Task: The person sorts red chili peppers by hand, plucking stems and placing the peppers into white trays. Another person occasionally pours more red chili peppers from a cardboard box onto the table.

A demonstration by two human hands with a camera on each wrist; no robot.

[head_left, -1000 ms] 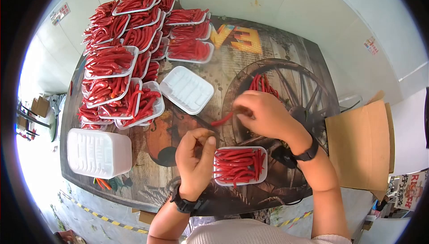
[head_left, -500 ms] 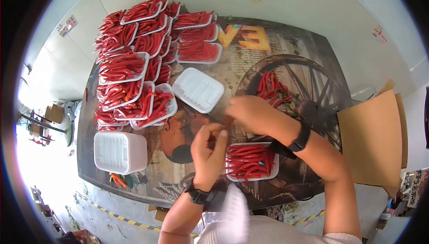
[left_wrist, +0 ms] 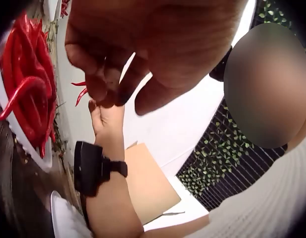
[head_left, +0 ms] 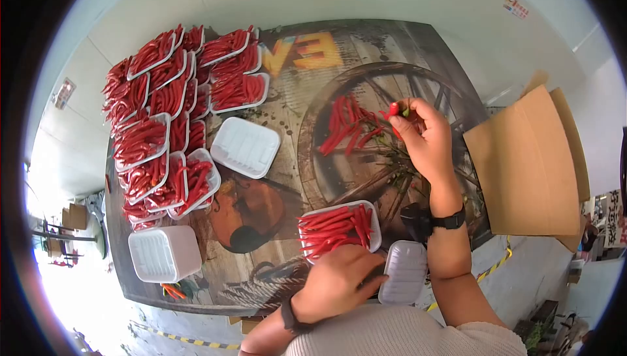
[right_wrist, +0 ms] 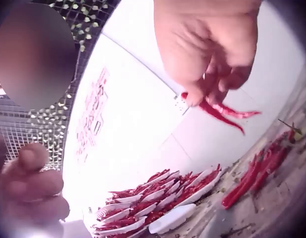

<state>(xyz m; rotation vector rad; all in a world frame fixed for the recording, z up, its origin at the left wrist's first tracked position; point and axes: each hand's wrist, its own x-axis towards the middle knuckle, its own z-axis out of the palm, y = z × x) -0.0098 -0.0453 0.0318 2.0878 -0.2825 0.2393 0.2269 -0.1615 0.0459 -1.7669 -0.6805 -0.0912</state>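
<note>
My right hand (head_left: 428, 137) pinches red chili peppers (right_wrist: 220, 113) between thumb and fingers, raised over the right side of the table. Just left of it lies a loose pile of red chilies (head_left: 345, 121). My left hand (head_left: 339, 284) is low at the front edge, its fingers loosely bent with nothing in them in the left wrist view. Behind it sits a white tray (head_left: 375, 229) filled with red chilies, partly hidden by that hand. An empty white tray (head_left: 403, 271) lies close to the left fingertips, at the table's front edge.
Stacked trays of chilies (head_left: 163, 105) cover the table's left side. Nearby are another empty tray (head_left: 245, 147) and a stack of empty trays (head_left: 166, 251). Green stems (head_left: 398, 173) are scattered at the right. An open cardboard box (head_left: 529, 167) stands off the right edge.
My right hand has moved right and away from me, now with chilies in its fingers. My left hand has come back toward me. A blurred white tray near my lap now lies beside the filled one.
</note>
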